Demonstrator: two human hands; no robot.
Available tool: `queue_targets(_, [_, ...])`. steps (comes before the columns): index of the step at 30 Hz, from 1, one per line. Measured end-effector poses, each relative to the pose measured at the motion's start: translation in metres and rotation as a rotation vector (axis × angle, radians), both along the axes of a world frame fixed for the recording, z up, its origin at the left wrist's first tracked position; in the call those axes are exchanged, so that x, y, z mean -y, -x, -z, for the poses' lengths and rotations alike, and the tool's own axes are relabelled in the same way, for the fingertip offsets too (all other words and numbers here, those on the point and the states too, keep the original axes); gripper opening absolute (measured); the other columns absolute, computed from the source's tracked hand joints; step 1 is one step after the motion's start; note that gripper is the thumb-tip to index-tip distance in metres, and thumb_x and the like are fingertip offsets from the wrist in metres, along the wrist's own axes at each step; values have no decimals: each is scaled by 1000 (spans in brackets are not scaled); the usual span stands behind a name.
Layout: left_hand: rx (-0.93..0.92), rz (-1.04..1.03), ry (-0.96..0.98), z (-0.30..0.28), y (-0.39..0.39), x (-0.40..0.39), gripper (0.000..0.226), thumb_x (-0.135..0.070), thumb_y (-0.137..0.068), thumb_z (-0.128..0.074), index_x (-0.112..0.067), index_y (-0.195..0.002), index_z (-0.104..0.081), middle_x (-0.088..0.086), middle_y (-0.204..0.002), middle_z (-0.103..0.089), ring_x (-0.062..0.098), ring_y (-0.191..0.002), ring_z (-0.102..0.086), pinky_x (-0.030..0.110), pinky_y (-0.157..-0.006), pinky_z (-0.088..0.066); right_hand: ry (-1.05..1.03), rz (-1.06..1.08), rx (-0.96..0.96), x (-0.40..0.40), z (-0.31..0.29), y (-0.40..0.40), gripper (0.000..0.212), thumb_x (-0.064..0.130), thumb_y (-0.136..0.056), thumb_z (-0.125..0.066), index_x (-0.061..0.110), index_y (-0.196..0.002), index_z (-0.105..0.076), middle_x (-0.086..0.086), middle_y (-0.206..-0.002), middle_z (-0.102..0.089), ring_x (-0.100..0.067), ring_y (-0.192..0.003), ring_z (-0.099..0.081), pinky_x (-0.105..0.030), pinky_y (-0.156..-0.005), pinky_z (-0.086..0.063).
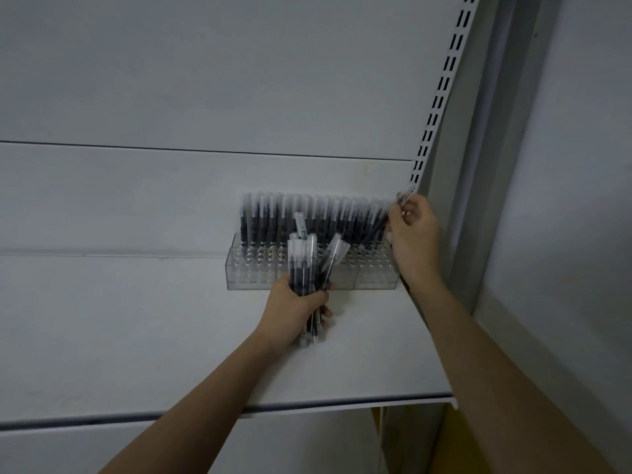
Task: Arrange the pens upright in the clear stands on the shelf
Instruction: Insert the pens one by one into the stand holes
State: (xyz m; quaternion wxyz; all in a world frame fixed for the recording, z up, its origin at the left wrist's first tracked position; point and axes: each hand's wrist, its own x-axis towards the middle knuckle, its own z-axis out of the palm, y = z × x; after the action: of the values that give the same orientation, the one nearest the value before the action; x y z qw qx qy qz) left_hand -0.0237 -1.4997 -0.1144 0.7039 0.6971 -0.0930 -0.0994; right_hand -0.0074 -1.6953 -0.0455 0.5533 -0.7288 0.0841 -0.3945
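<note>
Head view looks up at a white shelf [136, 319] where clear stands [253, 268] sit toward the right end, their far rows already filled with upright pens [307, 217] and the near rows of holes bare. The left hand [294, 309] is clenched around a loose bundle of pens [304, 268], caps up, just in front of the stands. The right hand [413, 234] pinches a single pen [393, 213] at a slant over the far right corner of the stands.

That slant is the main risk: a tip that misses its hole could knock the neighbouring pens askew or nudge the light stands along the shelf. The bundle looks splayed at the top, so a slackened grip could spill pens off the near shelf edge.

Room is tight on the right, where the slotted upright [441, 97] and the shelf's end crowd the right hand. To the left and toward the near edge the shelf offers wide free space.
</note>
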Motion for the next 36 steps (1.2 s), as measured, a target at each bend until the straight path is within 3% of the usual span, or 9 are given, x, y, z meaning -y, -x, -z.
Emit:
queue_targets(4, [-14,3,2,-1,0,0,14,2,-90,-63,-3,-102,-68,19,-69,-70,27,-51,-63,33,-48,-52,188,44,-44,9,-8,-8,7,19,-100,-56,20,-106,-55,-1,-95,-65,-19,-82,-63,-24,-63,-51])
queue_targets(8, [-14,12,5,-2,1,-1,15,2,-90,-62,-2,-103,-68,17,-67,-69,24,-49,-63,32,-47,-51,315,76,-99,16,-8,-16,14,18,-101,-54,12,-113,-56,1,-97,-62,-11,-79,-58,-12,-57,-41])
queue_targets(12, [-9,13,16,-3,2,0,13,3,-90,-62,-2,-100,-68,18,-68,-68,25,-53,-64,35,-50,-53,376,81,-135,20,-3,-23,9,15,-100,-56,7,-106,-55,2,-89,-59,-4,-71,-52,-7,-55,-36])
queue_targets(17, [-1,9,25,-3,2,0,13,3,-89,-63,-3,-98,-69,18,-69,-68,27,-56,-66,38,-53,-54,436,45,-239,21,13,-29,5,13,-98,-59,9,-99,-56,2,-85,-59,-14,-76,-57,-28,-68,-48])
queue_targets(21, [-3,13,23,-4,3,0,13,3,-89,-63,-3,-99,-69,17,-66,-68,25,-53,-65,35,-52,-53,442,59,-274,19,19,-30,7,12,-98,-59,5,-96,-58,-4,-86,-62,-21,-80,-60,-28,-68,-46])
queue_targets(25, [0,17,31,-3,2,0,13,5,-89,-62,-2,-97,-69,19,-68,-67,25,-55,-65,35,-51,-54,536,77,-322,20,14,-32,13,14,-98,-59,2,-93,-59,-13,-84,-66,-27,-77,-61,-39,-69,-52])
queue_targets(28, [7,15,34,-1,2,0,14,4,-89,-62,-4,-96,-70,24,-74,-69,29,-60,-66,40,-56,-55,623,72,-408,20,15,-33,18,15,-99,-58,1,-89,-58,-15,-79,-63,-30,-73,-59,-39,-68,-50])
queue_targets(33, [10,23,44,-1,3,-1,12,4,-88,-63,-3,-96,-70,28,-84,-70,32,-64,-67,40,-56,-56,512,65,-471,22,25,-32,17,14,-95,-64,0,-103,-63,-15,-93,-67,-28,-86,-62,-35,-77,-51])
queue_targets(36, [13,26,48,0,2,-1,12,5,-88,-63,0,-98,-68,27,-87,-70,32,-65,-68,36,-53,-55,411,129,-339,13,31,-17,17,9,-95,-63,2,-110,-61,-8,-99,-61,-18,-85,-55,-23,-67,-39])
